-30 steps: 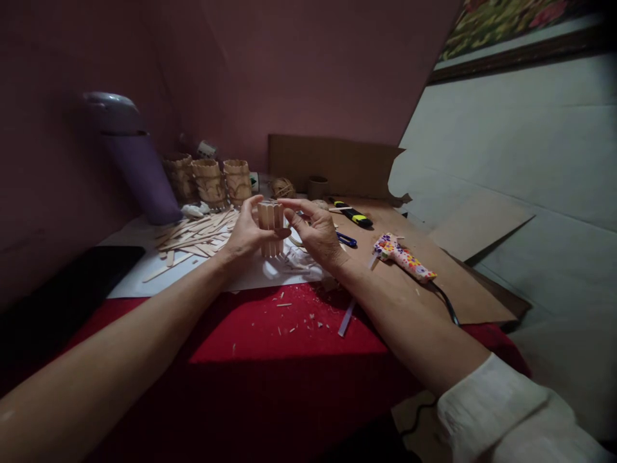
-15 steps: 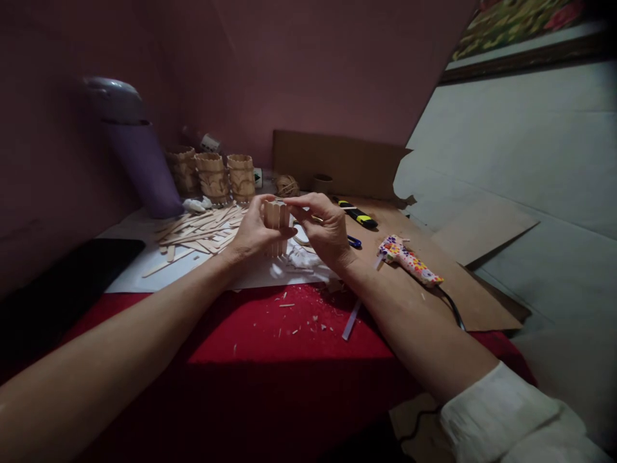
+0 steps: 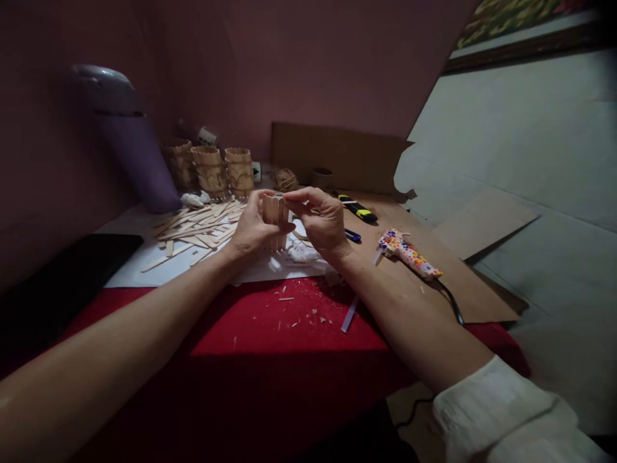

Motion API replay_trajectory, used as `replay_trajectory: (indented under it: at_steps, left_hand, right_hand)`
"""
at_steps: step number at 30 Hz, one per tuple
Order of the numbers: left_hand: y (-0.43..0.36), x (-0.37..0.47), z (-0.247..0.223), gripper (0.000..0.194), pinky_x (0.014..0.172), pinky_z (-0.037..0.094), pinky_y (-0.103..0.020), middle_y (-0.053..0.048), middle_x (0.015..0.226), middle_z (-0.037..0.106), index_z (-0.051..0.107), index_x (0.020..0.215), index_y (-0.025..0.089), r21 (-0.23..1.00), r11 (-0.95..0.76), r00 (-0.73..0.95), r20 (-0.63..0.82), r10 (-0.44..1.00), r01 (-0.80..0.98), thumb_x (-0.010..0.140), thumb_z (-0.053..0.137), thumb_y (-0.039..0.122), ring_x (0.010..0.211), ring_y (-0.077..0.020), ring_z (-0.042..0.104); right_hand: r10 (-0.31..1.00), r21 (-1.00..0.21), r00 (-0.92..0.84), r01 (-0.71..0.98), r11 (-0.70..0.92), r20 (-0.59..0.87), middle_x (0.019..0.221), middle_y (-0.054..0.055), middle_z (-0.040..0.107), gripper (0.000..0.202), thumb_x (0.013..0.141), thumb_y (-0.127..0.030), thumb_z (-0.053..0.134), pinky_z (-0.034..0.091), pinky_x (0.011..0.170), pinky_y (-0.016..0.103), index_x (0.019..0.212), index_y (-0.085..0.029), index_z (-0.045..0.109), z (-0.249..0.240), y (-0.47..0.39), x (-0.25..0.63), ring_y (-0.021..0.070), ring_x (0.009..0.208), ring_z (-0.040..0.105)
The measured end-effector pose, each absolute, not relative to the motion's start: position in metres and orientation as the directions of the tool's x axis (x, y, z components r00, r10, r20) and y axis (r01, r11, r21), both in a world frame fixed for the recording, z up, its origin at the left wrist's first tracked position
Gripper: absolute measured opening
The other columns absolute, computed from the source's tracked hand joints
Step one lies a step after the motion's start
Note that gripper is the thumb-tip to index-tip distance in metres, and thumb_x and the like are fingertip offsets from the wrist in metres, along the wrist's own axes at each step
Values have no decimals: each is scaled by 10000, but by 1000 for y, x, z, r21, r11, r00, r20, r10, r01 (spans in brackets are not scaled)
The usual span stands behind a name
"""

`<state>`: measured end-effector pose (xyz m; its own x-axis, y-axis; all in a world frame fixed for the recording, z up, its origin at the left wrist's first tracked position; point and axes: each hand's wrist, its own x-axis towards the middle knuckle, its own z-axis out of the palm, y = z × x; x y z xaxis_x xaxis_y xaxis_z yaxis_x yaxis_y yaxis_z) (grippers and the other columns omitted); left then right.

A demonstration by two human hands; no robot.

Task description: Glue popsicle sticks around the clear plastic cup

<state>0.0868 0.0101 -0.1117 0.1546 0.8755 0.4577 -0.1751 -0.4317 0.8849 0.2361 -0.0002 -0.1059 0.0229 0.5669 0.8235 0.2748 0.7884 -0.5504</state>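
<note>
Wooden-stick cylinder [image 3: 274,211] upright over white paper [image 3: 128,278], clasped in left hand [image 3: 250,228], thumb across front. Right hand [image 3: 324,222] just right of cylinder, fingertips at top edge; cannot tell whether pinching it. Loose sticks [image 3: 202,226] farther left.

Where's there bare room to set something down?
Brown cardboard, right of the flowered glue gun up to the board's edge, looks bare. Red cloth between the left forearm and the wood shavings is mostly bare. Crowded: around the stick piece in the left hand, with loose sticks and white scraps.
</note>
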Motion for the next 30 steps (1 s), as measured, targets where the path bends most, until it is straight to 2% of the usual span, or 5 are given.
replay_trajectory:
  at_steps: [13,18,24,30]
  left_hand:
    - [10,86,-113,704,599,439,-276,38,812,582,514,1022,233,887,-434,155,457,876,-160,442,910,177,674,-137,562]
    - [4,87,-110,672,609,442,-270,36,818,591,544,1005,234,889,-415,132,443,887,-192,451,911,128,684,-136,560]
    - [3,87,-109,685,609,436,-253,33,817,595,557,1009,220,900,-383,116,412,904,-209,435,895,61,692,-135,558]
    - [3,86,-108,676,612,438,-256,38,810,593,551,1010,222,898,-399,115,424,898,-187,448,905,95,688,-135,554]
  right_hand:
    - [574,-562,27,253,788,818,823,-16,727,61,848,-188,717,553,764,319,844,-226,764,-108,2,234,135,776,642]
    - [603,-583,31,299,755,797,845,-16,737,72,855,-182,707,569,788,322,842,-237,752,-107,1,233,139,798,648]
    - [589,-554,8,353,754,808,852,-6,739,63,873,-182,709,570,789,319,859,-228,750,-106,2,233,142,808,661]
    - [580,-558,21,301,773,815,813,-12,736,89,839,-142,721,557,767,312,837,-223,759,-105,2,232,140,779,655]
